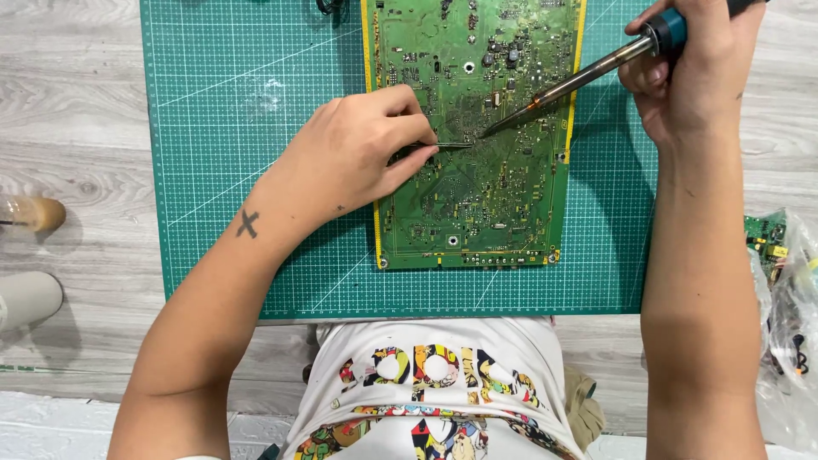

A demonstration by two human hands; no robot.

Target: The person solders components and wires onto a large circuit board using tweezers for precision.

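One circuit board [477, 128] on green cutting mat [230, 170], top edge cut off. Left hand [349, 158] fingers pinch thin tweezers [452, 145], mostly hidden under fingers. Right hand [694, 68] closed around one soldering iron [571, 85], handle partly cut off, tip just beside tweezers. Mat's left half bare. Plastic bag [788, 315] at right edge, contents unclear

The left hand [354, 158] lies knuckles up, fingers pinched together toward the right. The right hand [694, 68] is curled closed, forearm running straight down.
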